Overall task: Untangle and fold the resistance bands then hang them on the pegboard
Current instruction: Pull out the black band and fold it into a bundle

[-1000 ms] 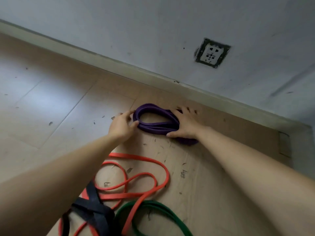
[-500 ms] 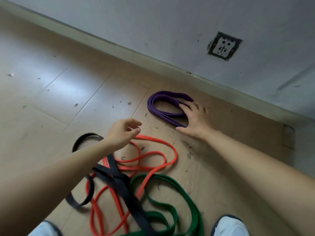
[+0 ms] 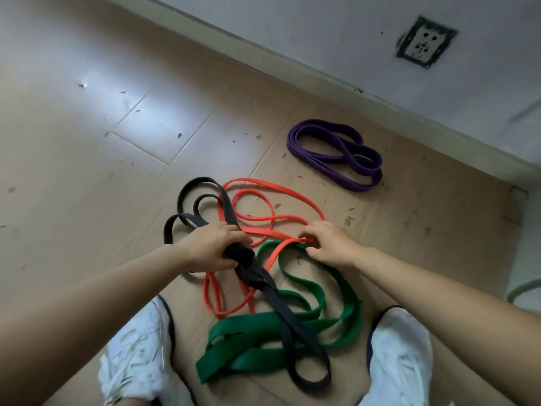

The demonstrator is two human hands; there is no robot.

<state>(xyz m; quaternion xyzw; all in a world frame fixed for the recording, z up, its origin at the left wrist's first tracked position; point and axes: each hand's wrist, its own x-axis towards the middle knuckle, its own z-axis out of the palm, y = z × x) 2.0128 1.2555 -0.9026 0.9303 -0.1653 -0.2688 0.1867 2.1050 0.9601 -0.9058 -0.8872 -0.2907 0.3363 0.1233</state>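
Observation:
A folded purple band lies alone on the floor near the wall, apart from both hands. In front of me a black band, an orange band and a wide green band lie tangled together. My left hand is closed around the black band where it crosses the orange one. My right hand pinches a strand of the orange band beside the top of the green band. No pegboard is in view.
My two white shoes flank the tangle. A grey wall with a socket and a baseboard runs behind the purple band. The wooden floor carries small debris. A step edge sits at the right.
Both hands left the purple band and came back to the tangle. My left hand took hold of the black band, my right hand the orange band. The view tilted down, showing my shoes.

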